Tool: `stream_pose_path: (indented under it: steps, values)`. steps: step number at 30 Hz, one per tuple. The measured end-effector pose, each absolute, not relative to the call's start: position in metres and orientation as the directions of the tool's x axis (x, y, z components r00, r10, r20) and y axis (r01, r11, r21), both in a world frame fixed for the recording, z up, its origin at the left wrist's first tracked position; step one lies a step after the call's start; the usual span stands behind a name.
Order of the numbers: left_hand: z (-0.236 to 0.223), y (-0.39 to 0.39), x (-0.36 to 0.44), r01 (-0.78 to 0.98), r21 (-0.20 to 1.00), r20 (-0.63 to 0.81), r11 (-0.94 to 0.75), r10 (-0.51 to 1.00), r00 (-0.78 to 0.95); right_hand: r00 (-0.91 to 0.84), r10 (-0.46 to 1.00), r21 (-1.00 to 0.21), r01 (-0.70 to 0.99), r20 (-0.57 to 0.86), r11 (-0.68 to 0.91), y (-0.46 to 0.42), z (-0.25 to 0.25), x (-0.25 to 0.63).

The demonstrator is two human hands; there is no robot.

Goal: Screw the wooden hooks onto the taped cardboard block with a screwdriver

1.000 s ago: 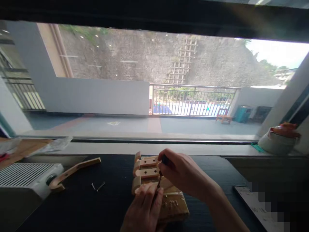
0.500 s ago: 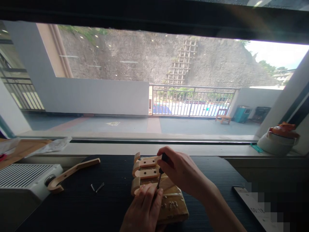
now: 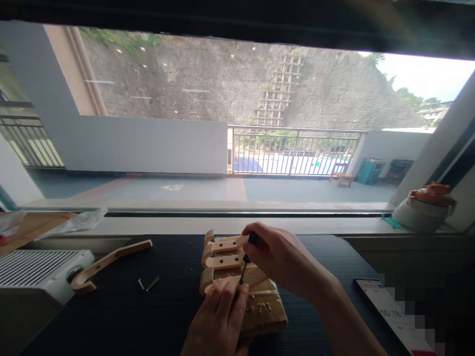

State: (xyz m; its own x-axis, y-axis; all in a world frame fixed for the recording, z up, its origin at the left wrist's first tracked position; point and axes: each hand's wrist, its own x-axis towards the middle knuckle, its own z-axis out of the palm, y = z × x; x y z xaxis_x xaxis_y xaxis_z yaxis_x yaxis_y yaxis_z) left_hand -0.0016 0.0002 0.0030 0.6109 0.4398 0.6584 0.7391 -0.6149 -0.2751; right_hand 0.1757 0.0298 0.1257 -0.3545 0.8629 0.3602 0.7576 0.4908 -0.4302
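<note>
My right hand grips the black handle of a screwdriver, which points down with its tip close to my left fingertips. My left hand is closed over the nearest curved wooden hook, pressing it on a brown block wrapped in clear film. The screw under the tip is hidden by my fingers. Beyond it, more wooden hooks lie side by side across the block, with dark holes in their flat arms. Several small holes or bits mark the block's near face.
Two loose screws lie left on the dark table. A separate wooden hook rests beside a white slatted device. At right is a phone showing a timer. A jar-like container stands on the windowsill.
The whole view has shifted slightly, so things sit a little higher and further left. Both hands keep nearly the same hold, and the screwdriver stays at the same spot on the hook.
</note>
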Motion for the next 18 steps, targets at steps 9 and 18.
stream_pose_path:
  steps: [9,18]
  values:
    - [-0.001,-0.002,-0.004,0.746,-0.237,0.607,-0.622,0.504,0.614,-0.3,0.891,-0.482,0.758,0.341,0.44,0.038,0.119,0.176]
    - [-0.002,-0.004,-0.005,0.739,-0.211,0.58,-0.64,0.526,0.622,-0.362,0.854,-0.479,0.713,0.374,0.512,0.03,0.125,0.172]
